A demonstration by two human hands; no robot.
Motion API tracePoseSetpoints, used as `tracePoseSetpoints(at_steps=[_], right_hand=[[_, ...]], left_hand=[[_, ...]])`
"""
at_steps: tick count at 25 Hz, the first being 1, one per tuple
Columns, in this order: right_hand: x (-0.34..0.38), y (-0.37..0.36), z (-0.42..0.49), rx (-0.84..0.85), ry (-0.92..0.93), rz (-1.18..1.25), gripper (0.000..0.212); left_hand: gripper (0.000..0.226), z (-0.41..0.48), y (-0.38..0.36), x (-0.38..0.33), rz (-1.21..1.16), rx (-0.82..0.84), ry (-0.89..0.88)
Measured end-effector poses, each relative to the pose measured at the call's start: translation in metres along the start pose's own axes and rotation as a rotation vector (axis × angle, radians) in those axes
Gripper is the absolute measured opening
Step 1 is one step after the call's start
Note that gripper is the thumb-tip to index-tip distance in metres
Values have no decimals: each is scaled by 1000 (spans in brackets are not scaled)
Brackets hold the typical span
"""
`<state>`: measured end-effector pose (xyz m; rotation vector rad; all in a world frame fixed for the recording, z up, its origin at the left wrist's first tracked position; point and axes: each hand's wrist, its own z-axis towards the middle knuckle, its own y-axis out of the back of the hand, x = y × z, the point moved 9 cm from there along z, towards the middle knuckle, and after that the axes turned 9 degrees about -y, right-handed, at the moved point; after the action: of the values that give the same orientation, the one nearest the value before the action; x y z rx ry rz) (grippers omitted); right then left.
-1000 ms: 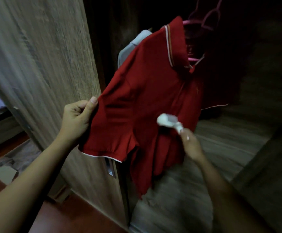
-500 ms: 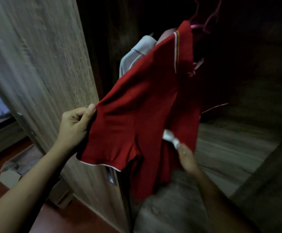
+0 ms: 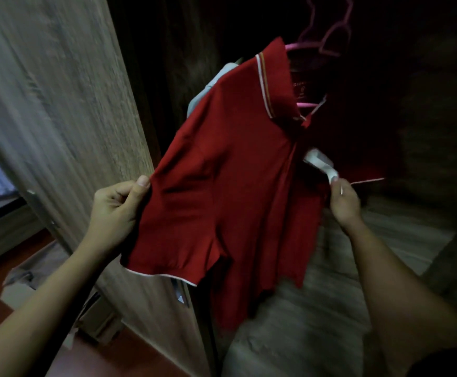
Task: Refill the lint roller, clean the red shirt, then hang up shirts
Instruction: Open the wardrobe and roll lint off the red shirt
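A: Which step is this?

B: The cleaning, I'd judge. The left hand [image 3: 115, 210] is pinched shut on the sleeve of the red shirt [image 3: 238, 186], stretching it out just right of the thumb. The shirt hangs on a pink hanger [image 3: 307, 104], its long axis sloping from collar, upper right, down to hem.

A: And the roller?

B: The right hand [image 3: 344, 204] is closed round the handle; the lint roller [image 3: 320, 165] points up-left from its fingertips, head against the placket. Next: a firm stroke down taut cloth.

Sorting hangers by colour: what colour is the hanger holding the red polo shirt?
Pink plastic hanger, seen in the head view.
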<state>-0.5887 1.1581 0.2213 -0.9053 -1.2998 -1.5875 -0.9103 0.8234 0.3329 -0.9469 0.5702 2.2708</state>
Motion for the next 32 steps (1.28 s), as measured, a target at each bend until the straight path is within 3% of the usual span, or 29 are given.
tracePoseSetpoints(at_steps=[5,7,10,12,17,19,24,28,30,32], right_hand=[[-87,-83,-90,259,-10,-22,41],[-116,-100,-115,292,-59,-38,24],[-134,-108,-148,332,-114,-36,25],[-103,-96,-142,285,-58,-21,27],[91,-3,-84,-3,231,71,27],[104,0,-91,-16,264,59,25],[-21,-90,-158,228,27,-131,27],[-134,-154,-203,462,-355,-419,60],[-142,-157,-211,525,-346,-481,51],[-113,-140,-208,465,-222,-412,39]], left_hand=[[64,-1,0,-2,4,8,-24],[68,-1,1,-1,6,0,-23],[71,-1,1,-3,17,3,-38],[69,-1,-1,-6,30,10,-56],[69,-1,-1,-7,47,9,-67],[69,-1,-1,-7,54,9,-63],[46,-2,-1,-2,32,-13,-20],[51,-3,0,0,24,-18,-27],[55,-2,0,-1,32,-15,-32],[54,-1,0,-2,41,-4,-43]])
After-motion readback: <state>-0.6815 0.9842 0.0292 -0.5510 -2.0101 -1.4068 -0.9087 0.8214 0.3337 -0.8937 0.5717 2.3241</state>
